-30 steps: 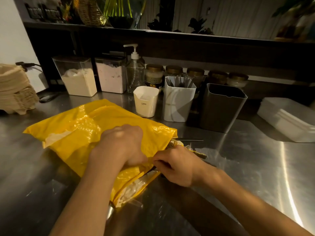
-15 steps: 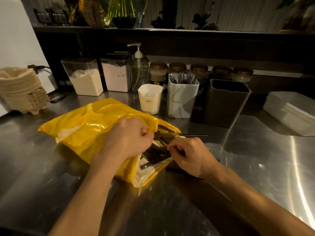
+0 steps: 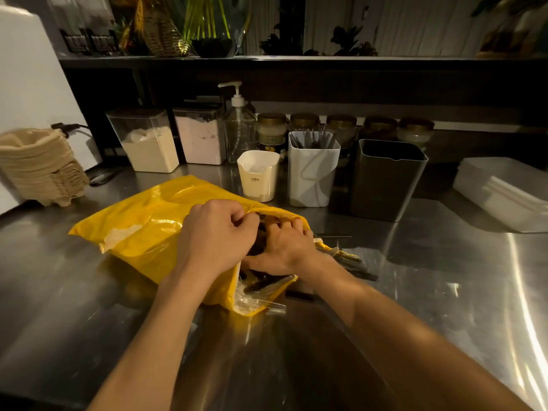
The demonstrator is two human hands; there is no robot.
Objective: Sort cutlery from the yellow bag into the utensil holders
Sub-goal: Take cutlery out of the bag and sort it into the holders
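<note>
yellow bag [image 3: 142, 229] lies on a steel counter [image 3: 444, 277] in a dim room, its mouth open, near a cream holder [image 3: 258, 176], a white holder [image 3: 312, 173] and a dark grey holder [image 3: 385, 182]. the left hand [image 3: 213, 235] pinches the bag's upper lip; the right hand [image 3: 284, 247] reaches in among dark cutlery [image 3: 267, 284], grip hidden. jars [image 3: 304, 121] line the back beneath a plant shelf [image 3: 296, 59].

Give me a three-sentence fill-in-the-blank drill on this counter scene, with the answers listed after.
1. The left hand pinches the upper edge of the ____ bag.
2. The white holder, already showing cutlery, stands ____ the cream cup and the dark holder.
3. The right hand is at the bag's mouth, to the ____ of the left hand.
Missing words: yellow; between; right.
</note>
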